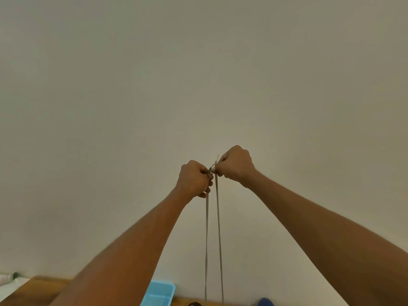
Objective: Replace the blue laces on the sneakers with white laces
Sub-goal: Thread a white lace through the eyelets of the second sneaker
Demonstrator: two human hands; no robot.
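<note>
I see the lace [218, 217] as two pale, flat strands running nearly parallel and almost vertical, taut from the hands down to the bottom edge of the view. In this dim, warm light the strands read grey-beige; I cannot confirm the true colour. The strands stand close together without touching along most of their length.

The left hand [194, 178] is closed in a fist on the upper end of the left strand. The right hand [236, 163] is pinched shut on the upper end of the right strand, with a short tip of lace projecting above the fingers. The two hands are raised in front of the plain wall [198, 74], side by side and almost touching at the fingertips. Both forearms are bare and extend up from the lower corners.

No brand, label or writing is readable anywhere in the view.

The lower ends of the lace are cut off by the frame edge, so I cannot tell what they attach to. A light blue tray [159, 293] stands on the wooden table [37, 290] at the bottom, partly hidden by the left forearm. A dark blue object [266, 302] at the bottom edge is mostly cut off and cannot be identified. A small blurred item [8, 277] lies at the far left edge.
</note>
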